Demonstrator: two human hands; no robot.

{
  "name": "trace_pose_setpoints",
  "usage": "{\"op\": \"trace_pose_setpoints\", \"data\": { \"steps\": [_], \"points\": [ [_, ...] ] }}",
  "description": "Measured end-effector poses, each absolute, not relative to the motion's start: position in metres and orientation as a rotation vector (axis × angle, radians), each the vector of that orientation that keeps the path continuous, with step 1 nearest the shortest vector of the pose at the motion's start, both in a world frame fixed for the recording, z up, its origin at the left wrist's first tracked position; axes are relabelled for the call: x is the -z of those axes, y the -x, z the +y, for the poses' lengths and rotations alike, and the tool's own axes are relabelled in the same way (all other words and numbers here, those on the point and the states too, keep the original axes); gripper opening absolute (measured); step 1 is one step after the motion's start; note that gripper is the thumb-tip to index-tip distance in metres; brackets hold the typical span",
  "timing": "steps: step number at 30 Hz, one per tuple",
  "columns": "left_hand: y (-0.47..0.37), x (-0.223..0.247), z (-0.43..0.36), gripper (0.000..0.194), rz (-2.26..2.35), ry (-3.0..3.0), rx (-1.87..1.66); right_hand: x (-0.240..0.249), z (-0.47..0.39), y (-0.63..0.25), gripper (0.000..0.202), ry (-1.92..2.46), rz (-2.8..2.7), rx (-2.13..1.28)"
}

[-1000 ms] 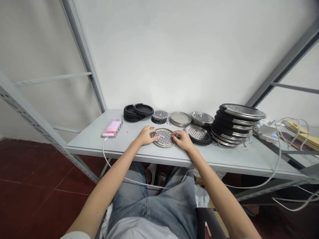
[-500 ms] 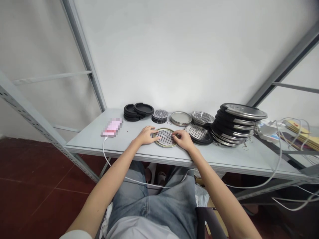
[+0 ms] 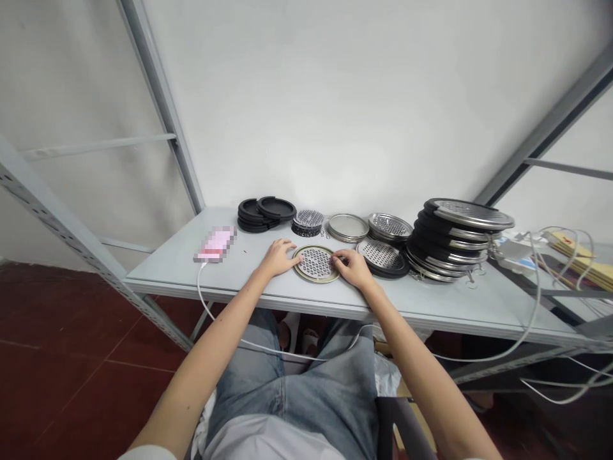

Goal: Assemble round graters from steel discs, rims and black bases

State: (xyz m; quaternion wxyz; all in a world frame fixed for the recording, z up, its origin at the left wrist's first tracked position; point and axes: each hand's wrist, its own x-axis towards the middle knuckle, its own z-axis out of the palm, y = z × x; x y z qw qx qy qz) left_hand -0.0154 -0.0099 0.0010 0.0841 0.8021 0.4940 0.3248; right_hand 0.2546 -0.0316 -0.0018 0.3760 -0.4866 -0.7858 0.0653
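A perforated disc in a gold-coloured ring lies flat on a gray shelf, between two hands. The left hand, thumb spread wide, touches its left edge; the right hand, fingers bunched narrowly, touches the right.

You have one gold-rimmed patterned disc, one phone, one tall mixed stack, one black-dish group topped by two dishes, and four smaller disc piles. You can't count each pile's layers exactly.
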Motion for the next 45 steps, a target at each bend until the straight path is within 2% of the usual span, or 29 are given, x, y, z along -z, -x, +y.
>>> {"op": "trace_pose_setpoints", "data": {
  "steps": [8,19,37,45],
  "points": [
    [0.0148,-0.0046,-0.0132,0.037,1.36,-2.401,-1.039,-0.0005,-0.0325,-0.2537,0.019,1.258,-2.002,-0.175],
    [0.0163,-0.0061,-0.0148,0.052,1.27,-2.436,-0.937,-0.0031,-0.0344,-0.2527,0.017,1.244,-2.001,-0.194],
    [0.0159,-0.0066,-0.0134,0.045,1.275,-2.369,-0.989,-0.0002,-0.031,-0.254,0.014,1.244,-1.964,-0.202],
    [0.016,-0.0081,-0.0131,0.035,1.243,-2.305,-0.996,0.0003,-0.03,-0.2546,0.013,1.242,-1.958,-0.256]
  ]
}}
